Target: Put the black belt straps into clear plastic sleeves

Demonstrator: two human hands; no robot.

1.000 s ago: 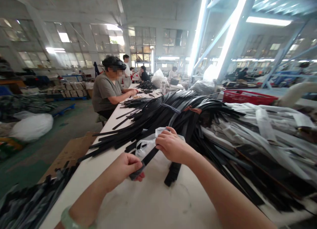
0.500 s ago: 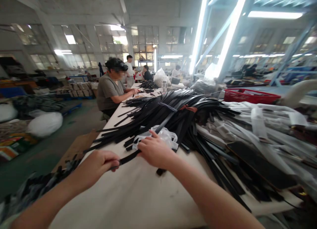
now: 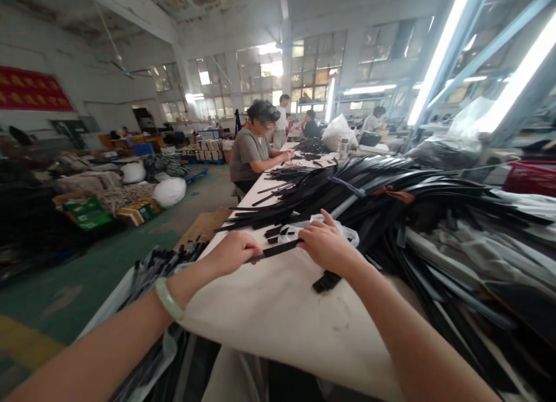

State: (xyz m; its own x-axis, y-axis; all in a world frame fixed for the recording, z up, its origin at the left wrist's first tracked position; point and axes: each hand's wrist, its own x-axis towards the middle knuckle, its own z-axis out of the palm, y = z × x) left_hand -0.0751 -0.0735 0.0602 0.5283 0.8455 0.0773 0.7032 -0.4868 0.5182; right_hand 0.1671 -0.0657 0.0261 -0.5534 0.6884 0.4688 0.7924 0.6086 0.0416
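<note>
A black strap (image 3: 280,249) stretches between my two hands above the pale table (image 3: 286,298). My left hand (image 3: 234,252), with a light green bangle on its wrist, is closed on the strap's left end. Farther right, my right hand (image 3: 328,245) grips the same strap, its index finger pointing up. Behind the right hand lies a crumpled clear plastic bag (image 3: 350,231), partly covered by it. A large heap of long black straps (image 3: 373,182) spreads beyond, tied with a bluish band and a reddish-brown tie (image 3: 393,194). Several short black pieces (image 3: 326,281) lie below my right hand.
A co-worker in a grey shirt (image 3: 249,147) sits along the table's left side. More wrapped black strips (image 3: 152,280) stand beside the left table edge. White-wrapped bundles (image 3: 460,245) and a red crate (image 3: 530,177) are on the right.
The view has swung left, so the table and heap appear farther right. Both hands still hold the strap, and the bangle on my left wrist has come into sight.
</note>
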